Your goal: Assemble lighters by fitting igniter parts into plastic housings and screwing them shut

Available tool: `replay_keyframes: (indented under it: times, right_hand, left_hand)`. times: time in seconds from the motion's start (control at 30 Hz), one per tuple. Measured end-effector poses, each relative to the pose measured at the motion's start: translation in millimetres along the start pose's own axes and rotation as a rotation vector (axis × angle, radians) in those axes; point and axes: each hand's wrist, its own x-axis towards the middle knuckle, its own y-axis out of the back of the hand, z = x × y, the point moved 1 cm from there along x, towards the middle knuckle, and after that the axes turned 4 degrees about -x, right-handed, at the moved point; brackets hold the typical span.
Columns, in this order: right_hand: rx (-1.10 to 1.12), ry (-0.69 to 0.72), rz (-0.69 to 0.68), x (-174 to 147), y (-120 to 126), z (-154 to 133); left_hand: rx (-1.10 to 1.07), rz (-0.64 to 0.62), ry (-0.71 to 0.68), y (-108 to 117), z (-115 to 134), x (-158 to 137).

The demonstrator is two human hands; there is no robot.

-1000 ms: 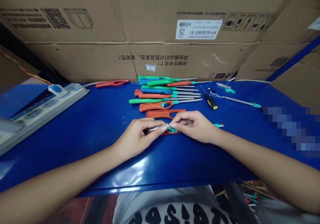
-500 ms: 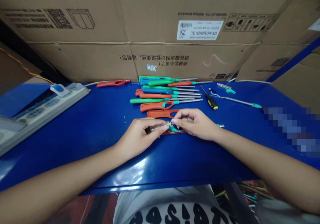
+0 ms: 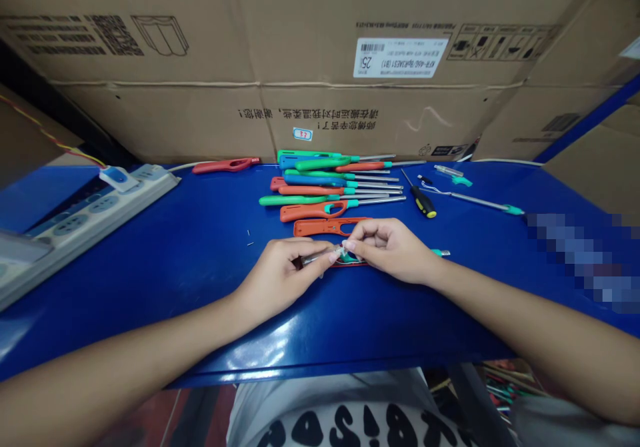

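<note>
My left hand [image 3: 280, 270] is closed around a clear, tube-like lighter fuel tank [image 3: 313, 258], its valve end pointing right. At that end, my right hand [image 3: 397, 252] pinches something small and white, perhaps a thin tube or wire; the fingertips hide most of it. Beneath both hands lies an open orange lighter shell half [image 3: 354, 264] with a green trigger [image 3: 347, 258] and a white wire in it. Its metal-tipped green nozzle end [image 3: 442, 253] shows past my right wrist. Just behind my fingers rests another orange shell half [image 3: 316, 228], hollow side up.
Several assembled lighters [image 3: 310, 212] in orange, green and blue are stacked behind. To their right lie a black-and-yellow screwdriver [image 3: 423, 202], a loose metal rod [image 3: 477, 202] with wires and another fuel tank [image 3: 449, 171]. A power strip [image 3: 95, 224] stands left; two screws [image 3: 250, 242] lie nearby.
My right hand has shifted slightly down and right, uncovering more of the rear orange shell half. My left hand keeps its hold on the fuel tank.
</note>
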Motion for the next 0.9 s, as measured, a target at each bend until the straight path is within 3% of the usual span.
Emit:
replay_keyframes:
  times: [0.43, 0.67, 0.9]
  right_hand:
    - [0.006, 0.028, 0.058, -1, -7, 2]
    - [0.056, 0.001, -0.022, 2, 0, 2]
    - [0.077, -0.025, -0.016, 4, 2, 2]
  left_hand:
    - [-0.048, 0.020, 0.012, -3, -3, -1]
    - [-0.092, 0.072, 0.060, 1, -1, 2]
    - [-0.146, 0.080, 0.088, 2, -2, 3]
